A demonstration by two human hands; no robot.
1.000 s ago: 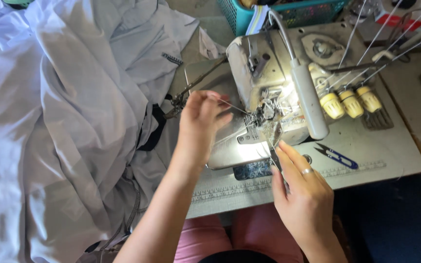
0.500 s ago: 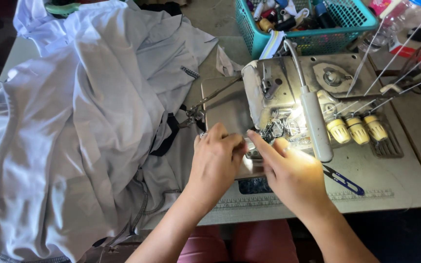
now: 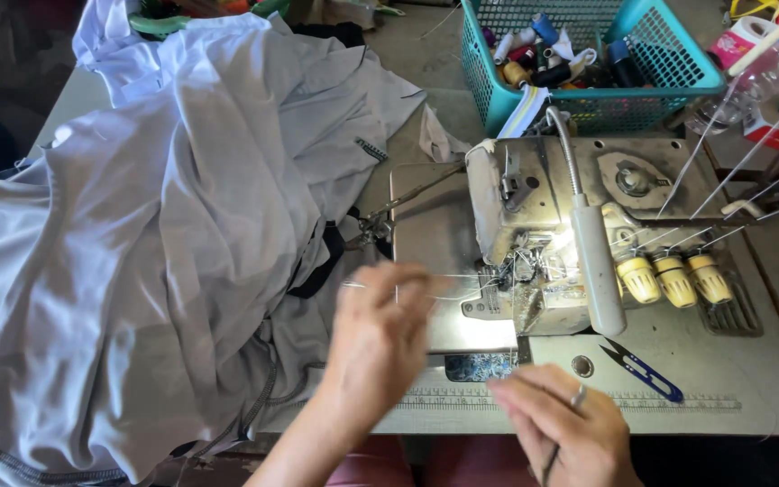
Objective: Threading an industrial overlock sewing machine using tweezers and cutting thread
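- Two hands are working in front of the sewing machine (image 3: 552, 243) on the desk (image 3: 750, 397).
- Your left hand (image 3: 380, 338) is pinching a thin white thread (image 3: 444, 278) and is pulling it out flat to the left, away from the needle part.
- Your right hand (image 3: 556, 428) is sitting low at the desk edge with fingers curled around a thin dark tool, but blur is hiding what kind it is.
- You are handling a thread that looks very light, soft and easy to snap, so I think pinching it near its loose end is best.
- Big grey cloth (image 3: 155, 252) is filling the left side, and blue snips (image 3: 642, 368) are lying just right of your hands.
- Open room is looking small, with the teal basket (image 3: 588, 81) sitting behind the machine.
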